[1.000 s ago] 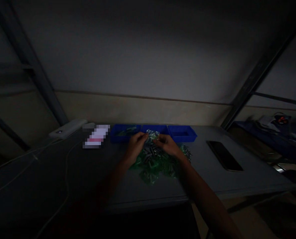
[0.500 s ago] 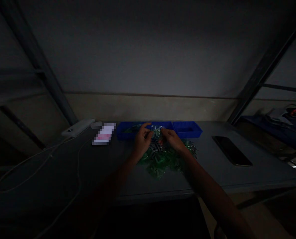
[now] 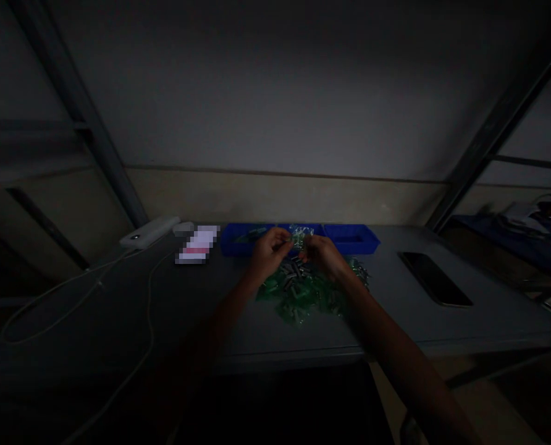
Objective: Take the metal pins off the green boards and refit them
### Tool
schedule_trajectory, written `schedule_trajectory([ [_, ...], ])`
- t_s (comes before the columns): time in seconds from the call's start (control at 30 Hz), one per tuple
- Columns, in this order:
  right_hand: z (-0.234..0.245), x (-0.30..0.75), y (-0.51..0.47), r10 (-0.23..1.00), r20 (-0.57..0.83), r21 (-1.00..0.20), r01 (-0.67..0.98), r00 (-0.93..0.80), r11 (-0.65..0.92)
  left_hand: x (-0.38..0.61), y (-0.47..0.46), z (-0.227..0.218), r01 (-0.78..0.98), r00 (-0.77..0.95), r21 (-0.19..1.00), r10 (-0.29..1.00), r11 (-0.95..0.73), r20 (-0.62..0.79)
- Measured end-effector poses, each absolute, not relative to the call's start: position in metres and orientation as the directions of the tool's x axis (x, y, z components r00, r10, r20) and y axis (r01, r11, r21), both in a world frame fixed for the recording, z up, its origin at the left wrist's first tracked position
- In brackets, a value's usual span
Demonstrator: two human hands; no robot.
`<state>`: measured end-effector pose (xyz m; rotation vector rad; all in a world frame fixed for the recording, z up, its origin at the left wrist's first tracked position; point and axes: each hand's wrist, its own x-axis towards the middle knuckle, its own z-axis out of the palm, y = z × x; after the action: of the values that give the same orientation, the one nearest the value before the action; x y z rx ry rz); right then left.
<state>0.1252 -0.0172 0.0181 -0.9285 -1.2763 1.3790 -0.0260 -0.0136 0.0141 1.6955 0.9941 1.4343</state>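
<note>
at the middle of the frame, the left hand [image 3: 270,253] and the right hand [image 3: 326,254] pinch a small clear bag [image 3: 301,233] between them, the left at its left edge, the right at its lower right. the bag is held up in front of a row of blue bins [image 3: 356,246]; it shines in the dim light, and any print on it is too small and dark to read.

below the hands, just below center, a pile of green bags [image 3: 298,303] lies on the gray counter [image 3: 382,327], with dark metal pieces [image 3: 294,272] among them and thin shiny pieces [image 3: 361,272] at the right edge of the pile. the bin at the left end of the row holds something greenish, too dim to make out.

left of the bins, a lit phone [image 3: 197,245] shows a white screen with a pink band; it is pixelated, so its writing cannot be read. beside it, further left, sits a white box [image 3: 149,233] with a dark round mark, and a pale cable [image 3: 150,303] runs down toward the lower left. at right of center a dark phone [image 3: 435,278] lies aslant.
</note>
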Motion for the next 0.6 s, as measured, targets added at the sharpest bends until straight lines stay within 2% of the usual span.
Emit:
schedule_trajectory([
  [0.2, 0.0188, 0.1286, -0.0168, 0.96, 0.17, -0.983, -0.105, -0.221, 0.15, -0.0304, -0.0155, 0.0202, 0.204, 0.156, 0.833, 0.857, -0.514, 0.491],
  [0.43, 0.0172, 0.1295, -0.0164, 0.945, 0.21, -0.978, -0.045, -0.252, 0.206, -0.033, -0.0148, 0.0218, 0.176, 0.18, 0.837, 0.853, -0.518, 0.49],
  [0.6, 0.0186, 0.1324, -0.0159, 0.945, 0.253, -0.967, -0.031, -0.207, 0.252, -0.0342, -0.0149, 0.0245, 0.181, 0.242, 0.835, 0.846, -0.52, 0.474],
])
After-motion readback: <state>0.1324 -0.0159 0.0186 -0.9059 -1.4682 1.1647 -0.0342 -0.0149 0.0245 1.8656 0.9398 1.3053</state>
